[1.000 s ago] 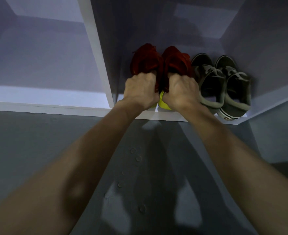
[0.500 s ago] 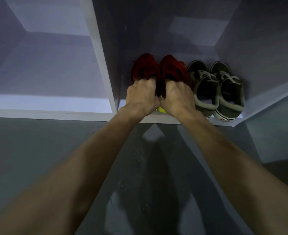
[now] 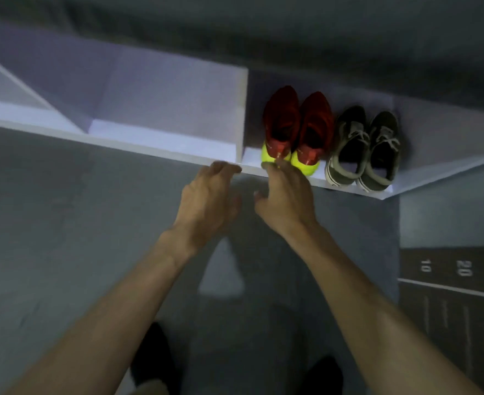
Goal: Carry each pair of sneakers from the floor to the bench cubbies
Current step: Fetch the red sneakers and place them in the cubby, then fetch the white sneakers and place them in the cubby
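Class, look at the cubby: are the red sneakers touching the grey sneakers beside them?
Apart. The head view shows a narrow strip of white cubby floor between the heels of the red sneakers and the grey sneakers.

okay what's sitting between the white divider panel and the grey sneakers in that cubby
The pair of red sneakers with yellow heels stands between the white divider panel and the grey sneakers, as the head view shows.

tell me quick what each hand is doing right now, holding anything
Left hand: open, holding nothing, fingers near the cubby's front edge.
Right hand: open, gripping nothing, fingertips at the heel of the red sneakers.
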The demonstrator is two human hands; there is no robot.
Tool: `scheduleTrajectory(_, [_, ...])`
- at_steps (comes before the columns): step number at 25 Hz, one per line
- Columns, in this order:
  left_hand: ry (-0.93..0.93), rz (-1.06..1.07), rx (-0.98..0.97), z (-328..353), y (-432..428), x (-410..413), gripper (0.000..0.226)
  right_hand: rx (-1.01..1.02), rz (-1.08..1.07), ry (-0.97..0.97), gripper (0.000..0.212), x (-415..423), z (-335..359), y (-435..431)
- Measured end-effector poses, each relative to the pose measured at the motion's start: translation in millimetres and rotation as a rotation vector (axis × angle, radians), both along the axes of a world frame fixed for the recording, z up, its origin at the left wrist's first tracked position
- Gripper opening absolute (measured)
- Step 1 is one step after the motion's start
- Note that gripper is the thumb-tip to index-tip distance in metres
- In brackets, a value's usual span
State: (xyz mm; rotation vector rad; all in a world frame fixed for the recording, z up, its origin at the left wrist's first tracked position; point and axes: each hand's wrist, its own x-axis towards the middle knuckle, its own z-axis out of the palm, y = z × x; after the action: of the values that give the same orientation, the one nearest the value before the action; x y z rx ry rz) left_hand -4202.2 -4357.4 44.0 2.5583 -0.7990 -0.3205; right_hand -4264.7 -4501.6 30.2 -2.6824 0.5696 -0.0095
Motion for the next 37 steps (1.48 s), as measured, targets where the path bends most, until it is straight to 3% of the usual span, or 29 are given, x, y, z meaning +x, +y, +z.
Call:
scheduleTrajectory(9, [-0.026, 0.615, -0.010, 383, 223, -84, 0.042, 0.144, 0.503, -0.059, 0.058, -22, 378, 211])
scheduleTrajectory(14, [-0.173, 0.926, -0.036, 526, 366, -88, 0.041, 0.180, 0.792, -0.176, 0.057, 21, 526, 376])
scheduleTrajectory(25, [-0.428, 1.242, -0.009, 638, 687, -23, 0.042, 0.114, 1.187, -0.320, 0.057, 150, 649, 701])
scheduleTrajectory(29, [-0.411, 1.361, 0.087, 653, 784, 50, 0.045, 0.194, 1.251, -0.424, 0.060, 237, 651, 813])
scheduleTrajectory(37, [-0.413, 1.531, 0.088, 691, 960, 249, 0.047, 0.294, 1.417, -0.322, 0.053, 444, 687, 1024])
